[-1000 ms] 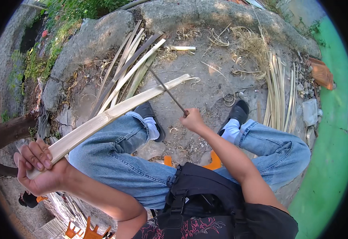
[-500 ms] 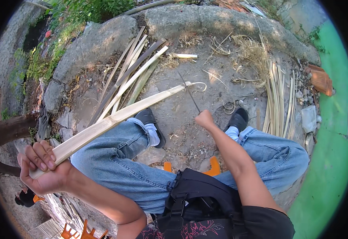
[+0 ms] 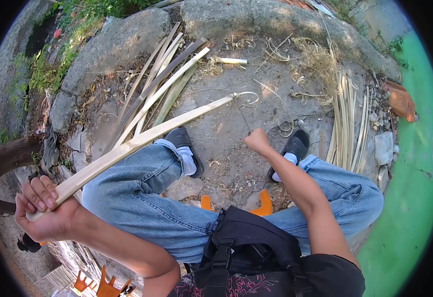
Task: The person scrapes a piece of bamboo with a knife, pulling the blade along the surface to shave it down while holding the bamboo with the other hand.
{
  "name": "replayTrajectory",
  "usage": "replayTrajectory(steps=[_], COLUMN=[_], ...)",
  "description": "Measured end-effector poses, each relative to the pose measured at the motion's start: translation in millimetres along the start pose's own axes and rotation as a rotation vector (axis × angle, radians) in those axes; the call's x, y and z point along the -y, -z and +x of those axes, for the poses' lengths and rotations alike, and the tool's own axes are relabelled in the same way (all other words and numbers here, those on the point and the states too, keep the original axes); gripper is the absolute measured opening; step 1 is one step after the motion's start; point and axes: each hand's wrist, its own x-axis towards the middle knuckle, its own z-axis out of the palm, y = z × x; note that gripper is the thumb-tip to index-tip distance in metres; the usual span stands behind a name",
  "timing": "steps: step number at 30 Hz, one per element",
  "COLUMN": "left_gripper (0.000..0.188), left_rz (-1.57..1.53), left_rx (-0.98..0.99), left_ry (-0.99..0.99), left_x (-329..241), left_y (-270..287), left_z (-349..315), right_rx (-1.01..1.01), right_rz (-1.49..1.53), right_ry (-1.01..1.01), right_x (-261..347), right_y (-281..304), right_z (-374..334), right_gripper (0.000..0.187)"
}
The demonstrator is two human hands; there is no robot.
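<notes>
My left hand point(image 3: 48, 210) is closed round the wide near end of a long, pale bamboo strip point(image 3: 142, 140). The strip slants up to the right across my left knee and narrows to a far tip above the ground. A thin curled shaving point(image 3: 249, 95) hangs on at that tip. In my right hand point(image 3: 257, 141), fingers wrapped tight, is a slim dark-bladed knife point(image 3: 242, 115); its handle is hidden in the fist. The blade reaches up to the strip's far tip, beside the curl; whether it is cutting in cannot be made out.
Several split bamboo lengths point(image 3: 169, 81) lie on the ground at the far left, and a bundle of pale strips point(image 3: 344, 123) at the right. Tangled shavings point(image 3: 318, 64) sit near a low concrete kerb point(image 3: 276, 22). An orange-brown broken piece point(image 3: 400, 101) rests by the green floor point(image 3: 405, 208).
My left hand and the near end of the bamboo strip have shifted a little left. The knife blade has swung and now shows shorter, its upper end at the strip's tip rather than past it.
</notes>
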Motion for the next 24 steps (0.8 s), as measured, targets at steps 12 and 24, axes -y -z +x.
replayTrajectory(steps=[12, 24], left_gripper=[0.031, 0.031], left_rz=[0.138, 0.184], left_rx=[-0.129, -0.139], left_ry=[-0.046, -0.046], left_x=[-5, -8], left_y=[5, 3], left_z=[1, 3], right_rx=[0.04, 0.124], right_rz=[0.014, -0.028], right_ry=[0.145, 0.126], right_x=[-4, 21], right_y=[-6, 21], right_z=[23, 5], right_gripper=[0.016, 0.022])
